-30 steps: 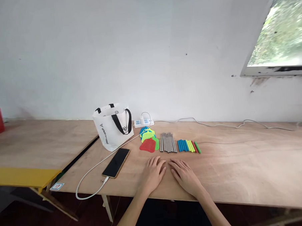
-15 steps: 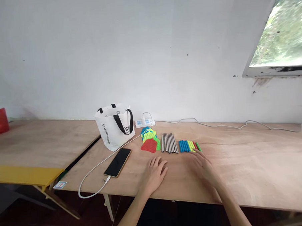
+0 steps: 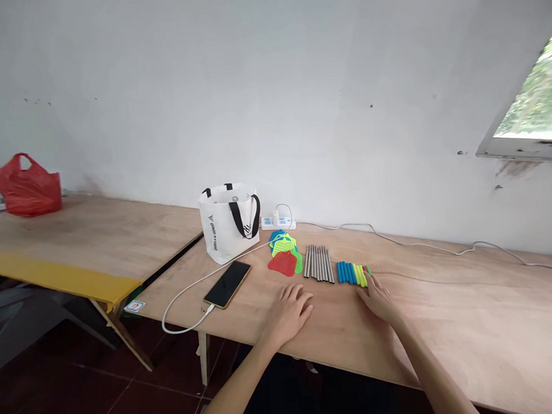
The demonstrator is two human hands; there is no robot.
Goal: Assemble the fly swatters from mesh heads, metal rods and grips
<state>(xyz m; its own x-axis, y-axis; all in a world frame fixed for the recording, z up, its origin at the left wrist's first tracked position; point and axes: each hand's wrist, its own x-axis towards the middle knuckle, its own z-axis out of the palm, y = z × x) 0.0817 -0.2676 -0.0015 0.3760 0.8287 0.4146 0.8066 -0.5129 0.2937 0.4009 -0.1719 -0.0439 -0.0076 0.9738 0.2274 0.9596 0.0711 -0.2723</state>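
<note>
My left hand (image 3: 290, 313) lies palm down on the table, fingers spread, holding nothing. My right hand (image 3: 379, 300) is open, its fingertips at the right end of a row of short foam-like tubes. That row shows blue tubes (image 3: 346, 273) and yellow tubes (image 3: 360, 276), while the hand partly covers a red one and a green one (image 3: 368, 269). To their left several thin metal rods (image 3: 319, 264) lie side by side. Farther left are flat mesh pieces like fly swatter heads: a red one (image 3: 282, 263), a green one (image 3: 298, 261), yellow ones (image 3: 283, 244) and blue ones behind.
A black phone (image 3: 227, 285) with a white charging cable (image 3: 179, 287) lies at the left. Behind it stands a white bag (image 3: 226, 227) with black handles, beside a power strip (image 3: 286, 222) along the wall. A red plastic bag (image 3: 32, 188) sits on the neighbouring yellow-edged table (image 3: 99, 239).
The view has turned left, so things sit farther right and the red bag shows whole. My right hand has come over the red and green tubes. My left hand stays on the table.
</note>
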